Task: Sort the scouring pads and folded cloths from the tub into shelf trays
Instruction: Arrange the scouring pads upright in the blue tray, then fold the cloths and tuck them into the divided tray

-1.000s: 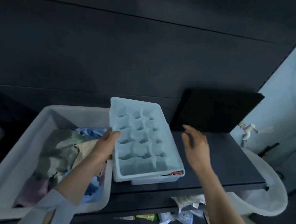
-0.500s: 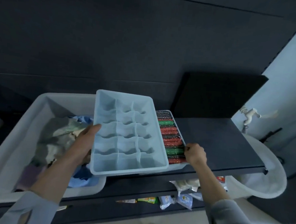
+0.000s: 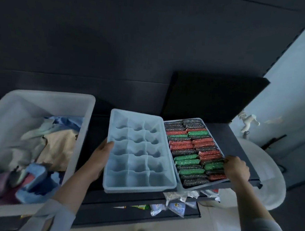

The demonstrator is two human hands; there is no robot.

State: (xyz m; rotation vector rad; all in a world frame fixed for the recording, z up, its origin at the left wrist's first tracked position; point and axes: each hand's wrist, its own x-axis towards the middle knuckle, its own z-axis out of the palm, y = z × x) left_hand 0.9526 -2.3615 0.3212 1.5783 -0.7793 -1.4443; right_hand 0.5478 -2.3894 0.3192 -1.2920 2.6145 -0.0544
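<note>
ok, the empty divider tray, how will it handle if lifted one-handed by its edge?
Divider tray looks like rigid moulded plastic, so probably stiff. Its cells are empty, so likely light. The left hand grips only one long edge, so it may tilt away from that hand.

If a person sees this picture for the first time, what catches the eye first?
The tray of scouring pads, packed in red, green and dark rows, stands out on the right of the dark shelf. Beside it sits an empty divided tray, and a tub of cloths is at left.
</note>
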